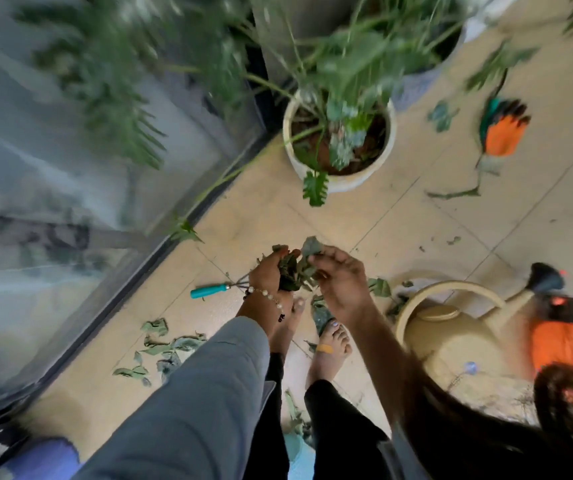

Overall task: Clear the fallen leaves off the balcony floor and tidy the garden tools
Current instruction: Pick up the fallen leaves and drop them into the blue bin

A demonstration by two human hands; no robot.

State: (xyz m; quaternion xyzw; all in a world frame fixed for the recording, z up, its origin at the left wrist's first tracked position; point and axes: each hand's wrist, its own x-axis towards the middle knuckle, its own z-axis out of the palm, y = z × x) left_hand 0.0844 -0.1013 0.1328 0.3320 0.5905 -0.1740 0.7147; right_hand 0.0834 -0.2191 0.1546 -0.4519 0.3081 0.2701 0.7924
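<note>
Grey sleeve (209,386) fabric fills the near foreground, and beyond it the left hand (269,273) is seen with its fingers curled round a bunch of leaves (295,271), a beaded bracelet (267,296) at the wrist. The right hand (340,282) is held just beside it, its fingertips pinching a leaf at the top of the same bunch. More fallen leaves (160,351) are scattered on the tiled floor (399,216) to the left of the bare feet (330,344), and others lie near the watering can (451,327).

Such leaves are judged to be light, limp and easily crumpled, so they are best gathered in loose handfuls and cupped from below, lest pieces slip out. A hand rake (214,290) with a teal handle lies on the floor just behind the left wrist; it is judged stiff and best taken by the handle, away from the prongs. Orange gloves (503,133) lie well apart, beyond a potted plant (340,140).

No brand, label or legible writing can be made out.
</note>
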